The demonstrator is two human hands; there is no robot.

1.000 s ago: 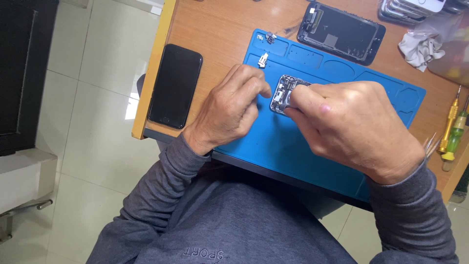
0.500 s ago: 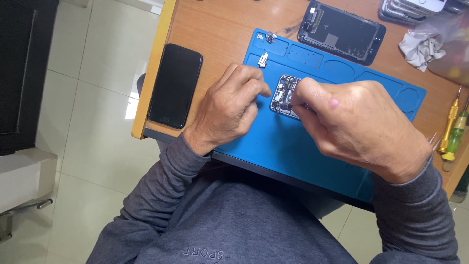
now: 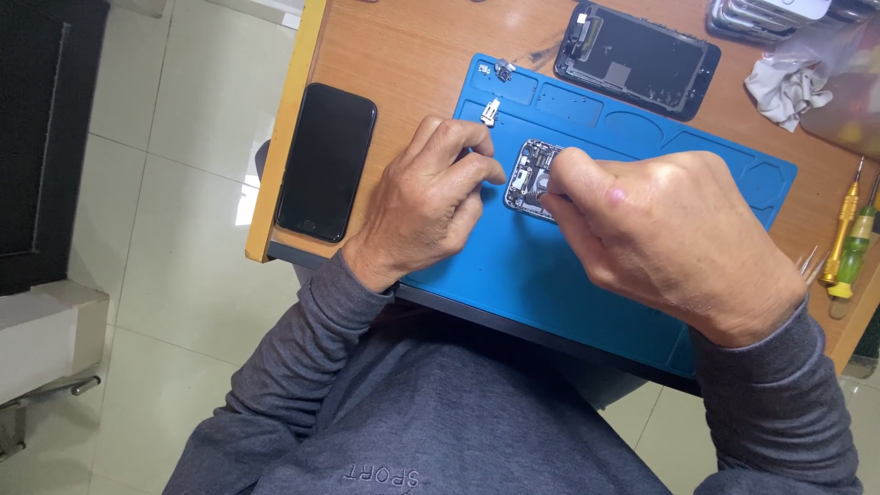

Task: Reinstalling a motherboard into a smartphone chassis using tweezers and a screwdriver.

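An opened phone body [image 3: 530, 171] with bare circuitry lies on a blue work mat [image 3: 550, 275]. My left hand [image 3: 431, 197] rests curled on the mat, its fingers pressed against the phone body's left edge. My right hand [image 3: 669, 234] covers the phone body's right part, fingertips pinched down onto its inner parts; whether a tool sits in the pinch is hidden. A small metal part [image 3: 490, 112] lies on the mat just above my left fingers, another small part [image 3: 503, 68] at the mat's top corner.
A black phone [image 3: 325, 160] lies face up near the wooden table's left edge [image 3: 275, 165]. A detached screen [image 3: 637, 57] sits beyond the mat. A crumpled white cloth [image 3: 784, 90] lies at top right, screwdrivers [image 3: 848, 234] at the right edge.
My right hand has shifted slightly left over the phone body, fingertips closing down onto it. My left hand stays in place.
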